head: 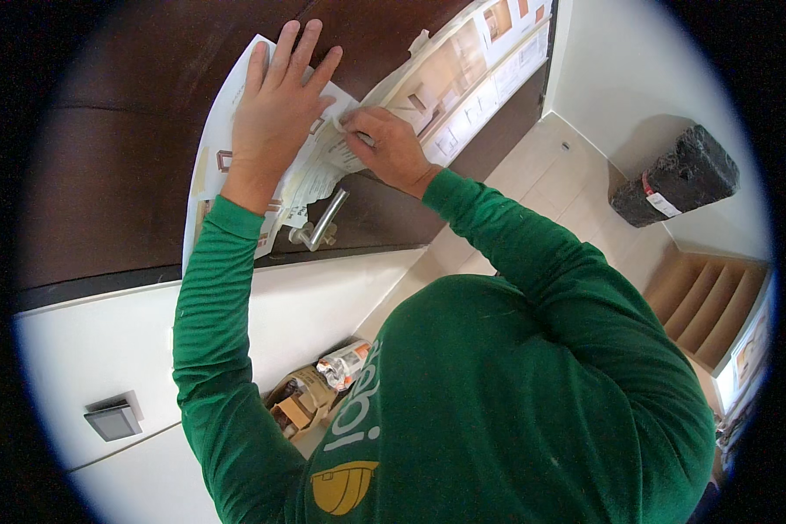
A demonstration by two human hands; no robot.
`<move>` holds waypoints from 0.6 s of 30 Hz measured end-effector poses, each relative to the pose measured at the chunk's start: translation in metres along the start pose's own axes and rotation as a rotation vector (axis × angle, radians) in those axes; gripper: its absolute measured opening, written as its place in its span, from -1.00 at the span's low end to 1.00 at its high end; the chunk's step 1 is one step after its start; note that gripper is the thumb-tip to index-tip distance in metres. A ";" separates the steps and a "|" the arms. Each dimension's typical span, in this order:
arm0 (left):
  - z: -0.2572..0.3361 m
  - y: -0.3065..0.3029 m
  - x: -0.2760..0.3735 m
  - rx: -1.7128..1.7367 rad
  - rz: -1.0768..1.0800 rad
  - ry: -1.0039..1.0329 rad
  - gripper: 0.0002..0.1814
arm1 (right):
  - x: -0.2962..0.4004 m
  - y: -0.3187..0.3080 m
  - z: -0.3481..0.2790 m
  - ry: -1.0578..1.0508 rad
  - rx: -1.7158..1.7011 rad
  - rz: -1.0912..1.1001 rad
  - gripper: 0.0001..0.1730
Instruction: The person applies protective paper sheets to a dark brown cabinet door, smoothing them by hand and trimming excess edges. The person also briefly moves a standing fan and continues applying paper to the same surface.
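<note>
Printed paper sheets (462,72) lie against a dark brown door (124,164), some with pictures and drawings, some with torn edges. My left hand (278,114) presses flat on a white sheet (213,141), its fingers spread and pointing up the view. To the right of it, my right hand (386,144) pinches a torn, curled paper edge between thumb and fingers. Below the hands, a metal lever door handle (327,219) sticks out past the ragged lower edge of the paper.
A wall panel or switch (113,421) is on the white wall at lower left. Low by the wall are an open cardboard box (301,399) and a plastic-wrapped package (344,363). A black-wrapped bundle (681,177) and wooden steps or shelves (711,301) are at right.
</note>
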State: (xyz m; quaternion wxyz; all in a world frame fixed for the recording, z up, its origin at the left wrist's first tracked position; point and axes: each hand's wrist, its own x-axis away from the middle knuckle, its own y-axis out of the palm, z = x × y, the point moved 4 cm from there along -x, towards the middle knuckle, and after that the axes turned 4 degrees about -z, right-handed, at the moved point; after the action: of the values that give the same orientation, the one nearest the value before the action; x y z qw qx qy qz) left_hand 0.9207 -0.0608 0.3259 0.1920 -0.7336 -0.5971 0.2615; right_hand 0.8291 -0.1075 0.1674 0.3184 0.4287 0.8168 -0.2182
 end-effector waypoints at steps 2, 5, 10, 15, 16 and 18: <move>-0.002 -0.001 -0.001 0.008 0.001 0.009 -0.25 | 0.000 0.000 0.002 -0.051 0.064 -0.025 -0.83; -0.002 -0.001 -0.001 0.007 0.009 0.014 -0.26 | 0.001 0.002 0.004 -0.092 0.089 -0.036 -0.80; -0.002 0.000 -0.001 0.026 0.028 0.020 -0.25 | 0.002 0.001 0.006 -0.044 0.033 -0.043 -0.79; -0.002 -0.003 -0.001 0.057 0.037 0.026 -0.25 | 0.003 -0.001 0.013 0.088 -0.003 -0.032 -0.73; -0.002 -0.003 -0.001 0.064 0.039 0.028 -0.25 | 0.003 -0.002 0.014 0.133 -0.006 -0.030 -0.73; -0.002 -0.004 0.000 0.051 0.005 0.031 -0.25 | 0.001 -0.003 0.012 0.175 -0.009 -0.022 -0.71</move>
State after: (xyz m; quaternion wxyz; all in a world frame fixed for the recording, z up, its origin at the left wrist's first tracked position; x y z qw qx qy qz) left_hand 0.9191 -0.0595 0.3301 0.2193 -0.7339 -0.5856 0.2655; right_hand 0.8297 -0.1158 0.1585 0.2452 0.4357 0.8473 -0.1794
